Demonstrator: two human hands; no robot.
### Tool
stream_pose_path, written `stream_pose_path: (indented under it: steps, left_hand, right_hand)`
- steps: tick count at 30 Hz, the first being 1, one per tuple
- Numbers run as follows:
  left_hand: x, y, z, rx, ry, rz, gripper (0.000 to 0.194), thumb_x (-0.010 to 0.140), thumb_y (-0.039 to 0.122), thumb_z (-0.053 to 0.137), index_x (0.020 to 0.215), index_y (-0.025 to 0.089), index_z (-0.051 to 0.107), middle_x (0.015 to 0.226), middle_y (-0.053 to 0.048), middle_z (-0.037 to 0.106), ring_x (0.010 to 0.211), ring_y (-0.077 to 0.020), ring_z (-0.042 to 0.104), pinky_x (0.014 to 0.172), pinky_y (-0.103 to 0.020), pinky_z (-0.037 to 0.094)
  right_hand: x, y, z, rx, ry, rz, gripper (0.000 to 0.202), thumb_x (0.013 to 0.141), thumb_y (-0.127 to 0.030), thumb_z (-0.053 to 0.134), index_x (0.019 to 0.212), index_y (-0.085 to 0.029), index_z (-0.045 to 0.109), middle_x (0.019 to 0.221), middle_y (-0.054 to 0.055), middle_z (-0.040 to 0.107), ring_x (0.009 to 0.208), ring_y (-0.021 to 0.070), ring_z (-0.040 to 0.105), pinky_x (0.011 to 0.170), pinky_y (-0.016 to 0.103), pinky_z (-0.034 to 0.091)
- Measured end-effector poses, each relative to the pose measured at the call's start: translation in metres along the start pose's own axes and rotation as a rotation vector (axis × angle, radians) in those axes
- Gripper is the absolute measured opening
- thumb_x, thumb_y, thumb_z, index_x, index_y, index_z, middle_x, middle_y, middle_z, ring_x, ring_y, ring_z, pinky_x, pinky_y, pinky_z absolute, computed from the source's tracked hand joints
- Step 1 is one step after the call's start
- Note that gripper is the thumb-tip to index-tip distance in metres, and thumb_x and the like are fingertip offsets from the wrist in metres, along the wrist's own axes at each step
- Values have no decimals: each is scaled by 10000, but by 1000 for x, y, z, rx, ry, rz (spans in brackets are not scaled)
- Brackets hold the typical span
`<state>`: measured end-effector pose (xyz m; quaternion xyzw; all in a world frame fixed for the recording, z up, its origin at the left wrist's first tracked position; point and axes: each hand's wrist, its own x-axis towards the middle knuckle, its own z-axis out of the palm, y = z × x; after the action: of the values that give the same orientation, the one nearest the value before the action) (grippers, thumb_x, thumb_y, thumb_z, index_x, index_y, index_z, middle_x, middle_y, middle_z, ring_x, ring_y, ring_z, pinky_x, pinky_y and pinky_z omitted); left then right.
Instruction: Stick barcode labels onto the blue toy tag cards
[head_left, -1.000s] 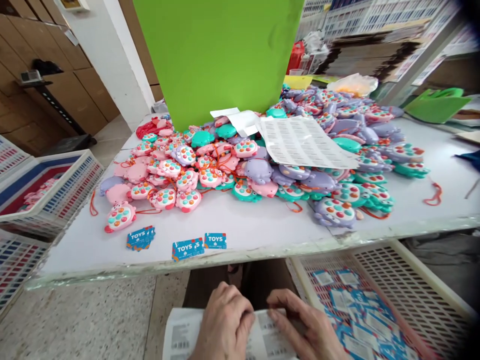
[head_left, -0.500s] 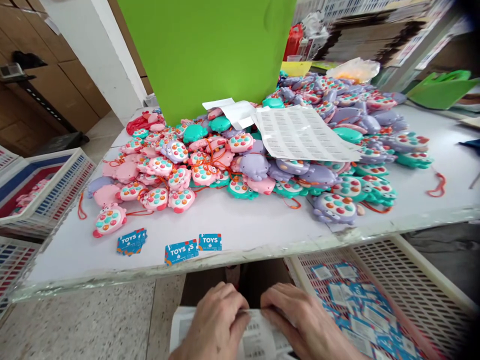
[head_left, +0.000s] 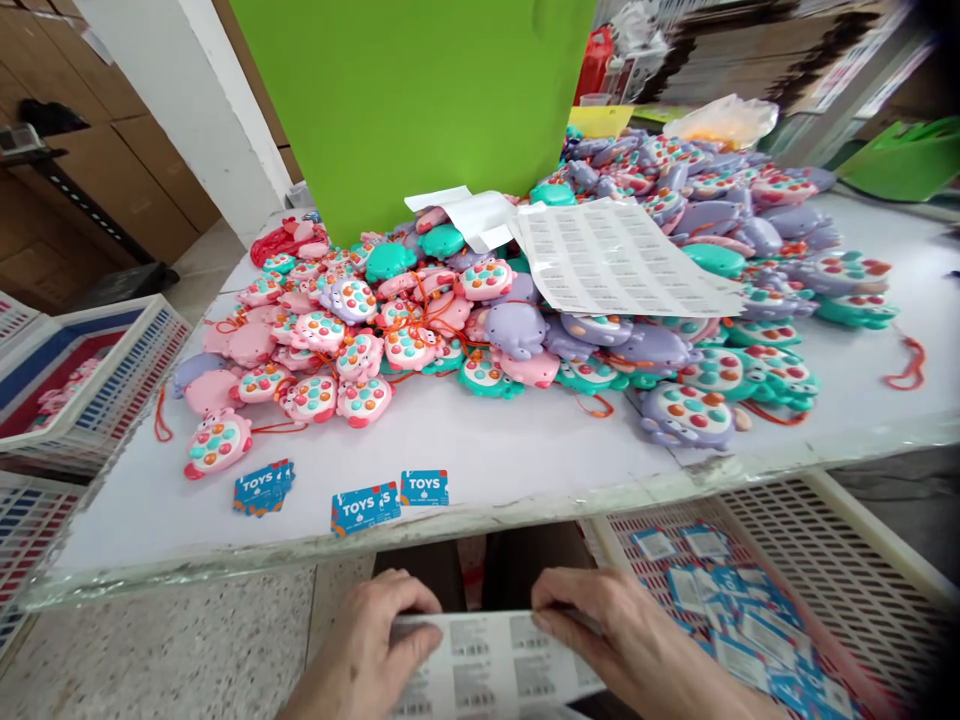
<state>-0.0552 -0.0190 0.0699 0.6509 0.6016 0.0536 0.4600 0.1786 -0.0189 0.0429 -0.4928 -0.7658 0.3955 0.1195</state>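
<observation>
The label sheet (head_left: 491,665) lies between the hands (head_left: 379,640) (head_left: 600,625), both pinching its top edge.

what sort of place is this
Probably a toy packing or labelling workspace: a big heap of animal-shaped toys covers the table, blue TOYS cards lie at its near edge, and the hands hold a sheet of barcode labels.

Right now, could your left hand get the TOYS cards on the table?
Probably yes: the cards lie in the open near the front of the table. But the left hand is holding a sheet.
</observation>
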Motion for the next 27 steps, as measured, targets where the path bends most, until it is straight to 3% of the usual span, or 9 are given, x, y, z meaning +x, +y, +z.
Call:
stream_pose_path:
  steps: [5, 12, 17, 22, 27]
  left_hand:
    - [0, 2, 2, -246, 24, -57, 139, 701, 212, 530, 744, 163, 653, 729, -13, 642, 727, -187, 574, 653, -248, 387]
    - [-10, -26, 8, -571, 116, -74, 235, 736, 372, 599, 686, 143, 610, 607, 21, 520, 596, -132, 467, 557, -215, 357]
    - [-15, -23, 17, -581, 188, -103, 328, 760, 462, 592, 679, 148, 640, 621, 0, 545, 617, -146, 477, 569, -217, 370]
    - [-19, -9, 16, -510, 206, -90, 411, 783, 544, 533, 612, 179, 613, 567, 10, 467, 571, -141, 429, 509, -204, 349]
    - [-21, -5, 17, -542, 173, -79, 428, 778, 550, 549, 591, 165, 551, 555, 31, 394, 538, -115, 382, 488, -187, 314]
  right_hand:
    - [7, -7, 5, -10, -4, -45, 120, 876, -210, 510, 800, -227, 601, 748, -25, 658, 674, 138, 619, 612, 222, 411]
    - [5, -2, 4, 39, 2, 14, 197, 876, -226, 485, 712, -233, 595, 646, -38, 639, 576, 123, 594, 541, 201, 420]
    - [8, -8, 9, 77, 48, 3, 118, 857, -325, 543, 887, -263, 639, 815, -14, 692, 724, 155, 649, 643, 210, 478]
    - [12, -18, 19, 101, 43, -21, 230, 888, -318, 479, 726, -231, 618, 680, -14, 664, 614, 139, 632, 580, 199, 485]
    - [19, -26, 27, 192, 138, -83, 111, 852, -299, 535, 869, -234, 623, 804, 6, 687, 715, 149, 647, 648, 200, 496]
